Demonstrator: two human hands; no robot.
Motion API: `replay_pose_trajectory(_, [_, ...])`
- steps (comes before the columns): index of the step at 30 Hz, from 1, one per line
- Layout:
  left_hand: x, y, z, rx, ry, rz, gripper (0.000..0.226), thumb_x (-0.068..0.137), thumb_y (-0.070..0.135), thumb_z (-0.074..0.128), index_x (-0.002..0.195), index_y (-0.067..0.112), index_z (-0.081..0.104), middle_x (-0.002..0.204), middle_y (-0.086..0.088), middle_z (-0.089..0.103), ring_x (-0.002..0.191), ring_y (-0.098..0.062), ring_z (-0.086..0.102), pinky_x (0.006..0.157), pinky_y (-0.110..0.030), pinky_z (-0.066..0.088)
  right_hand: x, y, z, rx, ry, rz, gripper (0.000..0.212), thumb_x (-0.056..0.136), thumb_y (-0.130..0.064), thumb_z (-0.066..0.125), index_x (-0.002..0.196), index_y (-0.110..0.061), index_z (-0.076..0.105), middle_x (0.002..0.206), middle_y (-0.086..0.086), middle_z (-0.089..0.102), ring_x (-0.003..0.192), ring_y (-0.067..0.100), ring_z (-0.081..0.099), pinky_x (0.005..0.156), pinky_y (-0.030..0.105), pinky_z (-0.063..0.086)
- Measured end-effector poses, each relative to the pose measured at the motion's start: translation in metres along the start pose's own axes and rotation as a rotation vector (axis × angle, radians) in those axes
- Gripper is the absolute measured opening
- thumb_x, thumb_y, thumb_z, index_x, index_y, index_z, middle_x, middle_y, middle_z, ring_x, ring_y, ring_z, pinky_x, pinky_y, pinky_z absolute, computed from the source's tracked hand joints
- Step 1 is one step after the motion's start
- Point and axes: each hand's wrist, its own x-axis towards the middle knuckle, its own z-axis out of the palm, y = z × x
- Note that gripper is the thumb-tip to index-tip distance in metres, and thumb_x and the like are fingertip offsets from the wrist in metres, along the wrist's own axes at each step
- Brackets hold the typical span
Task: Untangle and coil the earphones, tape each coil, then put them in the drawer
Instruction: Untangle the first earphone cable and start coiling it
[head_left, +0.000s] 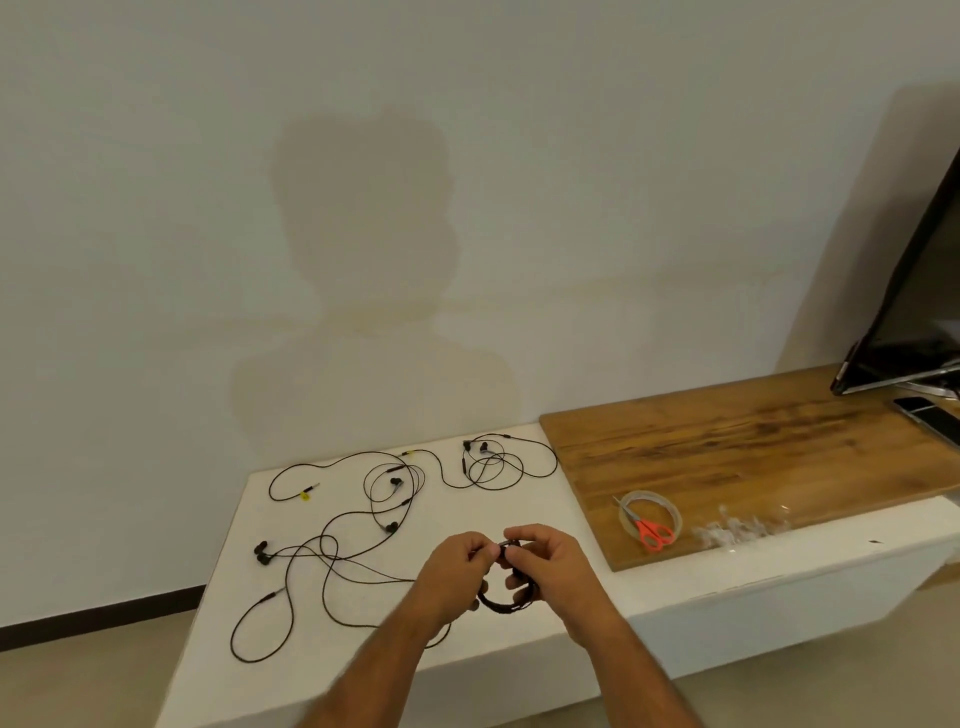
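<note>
Both hands hold a small black earphone coil above the front of the white counter. My left hand pinches the top of the coil. My right hand grips its right side, fingers curled round the loops. Several black earphone cords lie loose on the counter: a tangled one at the left front, another behind it, and a loosely looped one near the wall. A clear tape roll lies on the wooden board, with red-handled scissors across it. No drawer is visible.
A wooden board covers the counter's right part, with crumpled clear plastic near its front edge. A dark screen leans at the far right, with a phone beside it. The wall stands close behind the counter.
</note>
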Motion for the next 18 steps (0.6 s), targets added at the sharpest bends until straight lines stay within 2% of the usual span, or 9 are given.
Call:
replay_pose_trajectory(5, [0.040,-0.026,0.027,0.098,0.027,0.025,0.022,0.099,0.026,0.048,0.094,0.019,0.068,0.074,0.008,0.061,0.068,-0.007,0.058,0.066,-0.023,0.049,0.035,0.035,-0.012,-0.211,0.112,-0.001,0.019,0.091,-0.008,0.063,0.109,-0.013,0.066,0.081,0.005,0.073,0.062,0.018,0.068,0.065,0.036,0.059])
replay_pose_trajectory(10, [0.074,-0.049,0.045,0.231,0.103,0.090,0.023,0.098,0.030,0.052,0.114,0.021,0.066,0.098,0.007,0.070,0.082,-0.003,0.061,0.073,-0.013,0.047,0.071,0.061,-0.022,-0.380,0.151,0.030,0.020,0.093,-0.013,0.062,0.113,-0.014,0.066,0.088,0.002,0.071,0.064,0.014,0.070,0.066,0.023,0.058])
replay_pose_trajectory(13, [0.089,-0.057,0.050,0.318,0.111,0.127,0.021,0.096,0.033,0.054,0.110,0.022,0.066,0.095,0.009,0.070,0.083,-0.003,0.062,0.075,-0.020,0.051,0.083,0.068,-0.026,-0.471,0.151,0.027,0.022,0.094,-0.015,0.062,0.115,-0.014,0.066,0.093,0.000,0.071,0.067,0.012,0.070,0.066,0.019,0.056])
replay_pose_trajectory(18, [0.110,-0.071,0.058,0.581,0.088,0.189,0.024,0.098,0.036,0.047,0.111,0.027,0.065,0.103,0.006,0.062,0.095,-0.010,0.056,0.081,-0.027,0.049,0.099,0.081,-0.030,-0.724,0.139,-0.001,0.025,0.095,-0.017,0.057,0.119,-0.017,0.066,0.110,-0.003,0.070,0.096,0.008,0.064,0.085,0.014,0.048])
